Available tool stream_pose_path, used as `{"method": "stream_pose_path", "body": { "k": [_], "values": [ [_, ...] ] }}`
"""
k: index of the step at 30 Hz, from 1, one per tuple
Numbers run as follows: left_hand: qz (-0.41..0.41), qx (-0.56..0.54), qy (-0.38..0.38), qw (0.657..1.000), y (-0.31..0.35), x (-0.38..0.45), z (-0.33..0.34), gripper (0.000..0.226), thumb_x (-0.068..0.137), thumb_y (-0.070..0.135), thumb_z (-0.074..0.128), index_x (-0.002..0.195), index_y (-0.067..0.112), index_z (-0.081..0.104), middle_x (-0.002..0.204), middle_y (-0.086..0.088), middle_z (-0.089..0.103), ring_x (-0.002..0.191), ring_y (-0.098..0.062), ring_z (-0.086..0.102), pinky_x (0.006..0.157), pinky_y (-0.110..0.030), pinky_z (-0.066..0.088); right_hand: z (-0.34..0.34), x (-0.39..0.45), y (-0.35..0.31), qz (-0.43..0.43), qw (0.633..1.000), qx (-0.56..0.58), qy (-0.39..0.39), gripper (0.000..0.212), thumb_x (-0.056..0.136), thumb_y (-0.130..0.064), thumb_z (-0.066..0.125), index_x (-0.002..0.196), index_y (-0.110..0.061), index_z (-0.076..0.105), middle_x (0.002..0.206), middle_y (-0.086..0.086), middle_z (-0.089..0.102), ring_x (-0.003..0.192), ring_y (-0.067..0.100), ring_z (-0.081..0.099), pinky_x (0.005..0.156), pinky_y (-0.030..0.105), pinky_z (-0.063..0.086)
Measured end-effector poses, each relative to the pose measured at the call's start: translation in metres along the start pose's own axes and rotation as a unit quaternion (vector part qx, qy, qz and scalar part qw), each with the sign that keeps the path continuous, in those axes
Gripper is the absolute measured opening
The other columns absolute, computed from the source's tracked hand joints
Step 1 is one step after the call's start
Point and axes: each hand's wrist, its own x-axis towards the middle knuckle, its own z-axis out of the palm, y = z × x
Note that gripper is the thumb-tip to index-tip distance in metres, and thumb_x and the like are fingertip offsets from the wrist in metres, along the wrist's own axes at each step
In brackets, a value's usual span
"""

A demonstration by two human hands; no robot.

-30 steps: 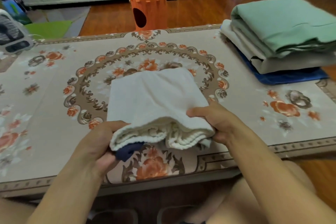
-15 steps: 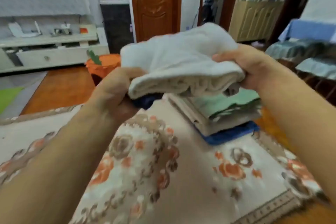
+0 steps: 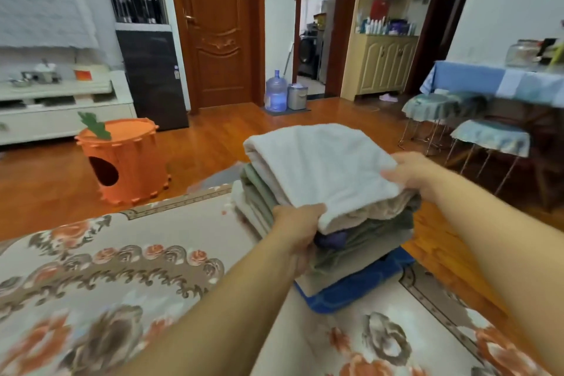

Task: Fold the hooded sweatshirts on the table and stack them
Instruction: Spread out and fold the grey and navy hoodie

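A living room with an orange-brown wooden floor spreads beyond the worktop, which wears a floral cloth in beige, brown and orange; a carved wooden door stands at the back, a blue water jug on the floor beside it, and an orange carrot-shaped bin sits on the floor just past the worktop's far edge.

Near the worktop's right end stands the stack of folded sweatshirts; a blue one lies at the bottom, a beige layer and grey-green layers above it. On top of that pile rests the white folded sweatshirt, its near edge towards me, a bit of dark blue fabric peeping out under its near left corner.

My left hand grips that near left corner; the thumb lies on top and the fingers curl underneath, pinching the white cloth. My right hand holds the right edge of the same sweatshirt; its fingers are closed on the fabric, thumb above, the rest tucked below where I cannot see them. Both forearms reach in from the lower edge; the picture is somewhat blurred.
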Motion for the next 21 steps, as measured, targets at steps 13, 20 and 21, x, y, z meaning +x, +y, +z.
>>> {"method": "stream_pose_path", "body": {
  "k": [13,20,21],
  "values": [
    [0.383,0.66,0.112,0.636,0.116,0.032,0.022,0.027,0.101,0.034,0.042,0.115,0.018,0.06,0.114,-0.005,0.065,0.102,-0.024,0.061,0.092,-0.042,0.051,0.036,0.056,-0.117,-0.267,0.902,-0.328,0.088,0.05,0.103,-0.037,0.036,0.151,-0.021,0.037,0.155,0.013,0.04,0.139,0.039,0.037,0.115,0.054,0.031],
    [0.186,0.724,0.097,0.658,0.025,0.133,-0.031,0.063,0.098,0.069,0.007,0.155,0.05,-0.011,0.162,0.005,-0.035,0.148,-0.031,-0.035,0.112,-0.07,-0.016,0.126,0.112,-0.038,-0.165,0.928,-0.334,-0.009,0.075,0.092,-0.077,0.013,0.158,-0.042,0.003,0.168,-0.01,-0.001,0.154,0.028,0.006,0.122,0.055,0.013],
    [0.188,0.726,0.098,0.655,0.023,0.134,-0.03,0.064,0.097,0.07,0.007,0.155,0.05,-0.013,0.161,0.006,-0.037,0.147,-0.03,-0.037,0.111,-0.071,-0.016,0.129,0.116,-0.037,-0.172,0.926,-0.337,0.001,0.076,0.091,-0.079,0.012,0.158,-0.042,0.003,0.168,-0.01,0.0,0.154,0.028,0.008,0.121,0.055,0.015]
  ]
}}
